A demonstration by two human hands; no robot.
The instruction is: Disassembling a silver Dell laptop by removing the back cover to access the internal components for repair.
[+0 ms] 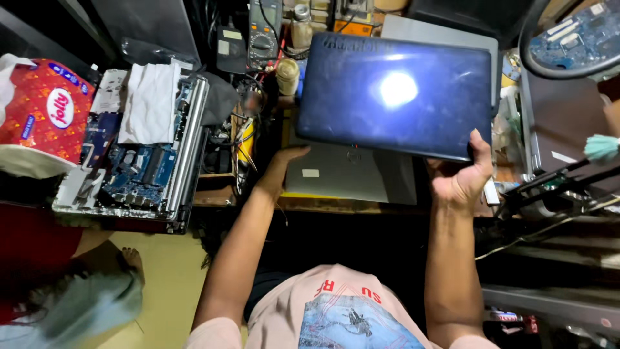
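The person wears a light pink T-shirt (336, 310) with short sleeves. On the front is a blue picture with a dark, spidery shape in it, and some red letters sit above the picture. Both arms are bare from the sleeves down. The hands have no gloves, rings or watch.

Cluttered wooden table (336, 205) runs across the far half, dim overall, one bright light glare high centre-right. Far left on it: opened laptop chassis (139, 171) with bare circuit board, white cloth (152, 103) on top, red patterned tissue pack (42, 110) beside it. Far centre: multimeter (263, 32) and small jars (289, 76). Far right: round lamp ring over a blue circuit board (578, 35), dark stand arms (555, 187), cables. Near left: yellowish floor (171, 284), another person's bare foot (132, 258).
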